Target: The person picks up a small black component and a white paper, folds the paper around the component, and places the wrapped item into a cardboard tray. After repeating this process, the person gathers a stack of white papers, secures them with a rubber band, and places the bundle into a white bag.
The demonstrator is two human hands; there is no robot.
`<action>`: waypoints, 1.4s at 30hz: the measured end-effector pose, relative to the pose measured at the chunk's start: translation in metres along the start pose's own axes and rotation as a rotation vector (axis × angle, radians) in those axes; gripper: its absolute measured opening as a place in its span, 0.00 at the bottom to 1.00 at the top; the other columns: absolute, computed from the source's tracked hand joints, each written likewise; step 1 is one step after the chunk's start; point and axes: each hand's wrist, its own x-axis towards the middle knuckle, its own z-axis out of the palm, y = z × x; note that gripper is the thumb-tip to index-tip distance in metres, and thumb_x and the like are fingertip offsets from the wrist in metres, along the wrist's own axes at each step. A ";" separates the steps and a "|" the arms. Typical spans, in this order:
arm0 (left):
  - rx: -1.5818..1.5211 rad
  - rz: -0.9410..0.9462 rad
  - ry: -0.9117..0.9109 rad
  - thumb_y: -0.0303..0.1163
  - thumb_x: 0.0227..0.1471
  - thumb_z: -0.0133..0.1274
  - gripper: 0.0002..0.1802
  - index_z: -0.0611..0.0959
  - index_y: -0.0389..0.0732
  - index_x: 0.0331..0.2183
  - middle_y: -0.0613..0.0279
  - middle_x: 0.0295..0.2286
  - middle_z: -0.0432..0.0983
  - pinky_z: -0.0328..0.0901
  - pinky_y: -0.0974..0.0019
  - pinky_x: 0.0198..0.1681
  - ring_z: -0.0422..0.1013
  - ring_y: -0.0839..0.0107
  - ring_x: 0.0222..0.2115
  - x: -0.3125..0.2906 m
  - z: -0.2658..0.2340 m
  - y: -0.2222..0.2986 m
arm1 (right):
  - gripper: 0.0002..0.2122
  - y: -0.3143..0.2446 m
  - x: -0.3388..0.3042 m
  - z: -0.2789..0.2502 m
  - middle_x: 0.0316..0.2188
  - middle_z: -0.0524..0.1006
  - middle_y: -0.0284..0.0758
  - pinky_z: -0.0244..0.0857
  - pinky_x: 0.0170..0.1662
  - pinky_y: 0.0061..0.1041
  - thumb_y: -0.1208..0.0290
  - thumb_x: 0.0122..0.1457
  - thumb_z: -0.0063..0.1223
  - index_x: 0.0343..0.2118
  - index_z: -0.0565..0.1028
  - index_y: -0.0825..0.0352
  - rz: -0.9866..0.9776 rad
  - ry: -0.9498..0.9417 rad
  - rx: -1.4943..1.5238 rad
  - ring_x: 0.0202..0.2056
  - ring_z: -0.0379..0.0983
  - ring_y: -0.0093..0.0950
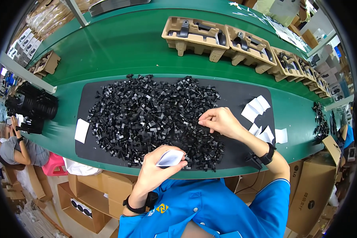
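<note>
A small white paper pouch [170, 158], its mouth spread, is gripped in my left hand [156, 166] at the near edge of a black mat [234, 152]. In front of both hands lies a wide heap of small black plastic parts [146, 113]. My right hand [221, 122] is over the right side of this heap, thumb and forefinger pinched together; whatever is between them is too small to make out. To the right of that hand, several white paper pieces [254, 109] lie on the mat, some folded. Another white paper piece [81, 131] rests at the mat's left end.
Brown moulded-pulp trays [196, 37] holding black parts line the raised green shelf [119, 43]. Bundled black items [31, 105] stand at the bench's left end. A person [20, 148] sits beyond the left end. Cardboard boxes [309, 194] stand below the near edge.
</note>
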 end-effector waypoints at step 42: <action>-0.176 0.465 0.012 0.20 0.42 0.63 0.53 0.47 0.33 0.61 0.45 0.36 0.77 0.69 0.63 0.45 0.75 0.60 0.40 0.005 0.015 -0.002 | 0.18 -0.084 -0.071 0.001 0.27 0.76 0.31 0.65 0.24 0.21 0.74 0.40 0.67 0.38 0.80 0.66 -0.804 0.176 -0.121 0.27 0.71 0.24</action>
